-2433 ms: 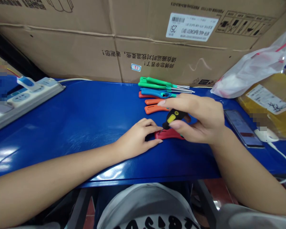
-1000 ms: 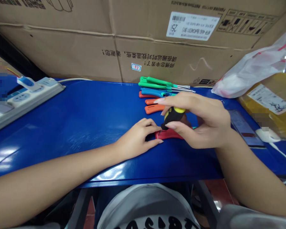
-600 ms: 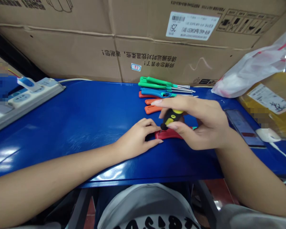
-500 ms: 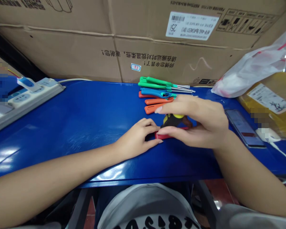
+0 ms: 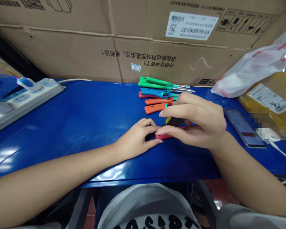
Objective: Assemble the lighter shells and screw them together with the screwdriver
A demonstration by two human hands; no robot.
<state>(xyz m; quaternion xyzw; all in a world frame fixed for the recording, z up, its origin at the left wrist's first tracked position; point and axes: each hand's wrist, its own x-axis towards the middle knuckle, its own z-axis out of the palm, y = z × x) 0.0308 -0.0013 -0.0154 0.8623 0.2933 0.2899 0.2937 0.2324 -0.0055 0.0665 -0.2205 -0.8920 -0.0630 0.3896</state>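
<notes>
On the blue tabletop, my left hand [image 5: 143, 135] closes its fingertips on the near end of a red lighter [image 5: 162, 135] lying flat. My right hand [image 5: 200, 122] curls over the same lighter, fingers wrapped round a short black-and-yellow tool [image 5: 175, 121]. Its working end is hidden, and so is most of the lighter. Just beyond lie several long-nosed lighters side by side: orange ones [image 5: 154, 109], a blue one [image 5: 154, 92] and green ones [image 5: 154, 83], with metal tubes pointing right.
A large cardboard box [image 5: 85, 54] stands along the back of the blue table [image 5: 85, 121]. To the left lies a white power strip [image 5: 26, 98]. On the right are a phone [image 5: 244, 128], a white charger with cable [image 5: 268, 135], a plastic bag [image 5: 250, 70] and a taped parcel [image 5: 283, 117].
My right hand has shifted slightly left, turning the black-and-yellow tool, so less of its yellow shows. My left hand and the row of lighters have stayed put.
</notes>
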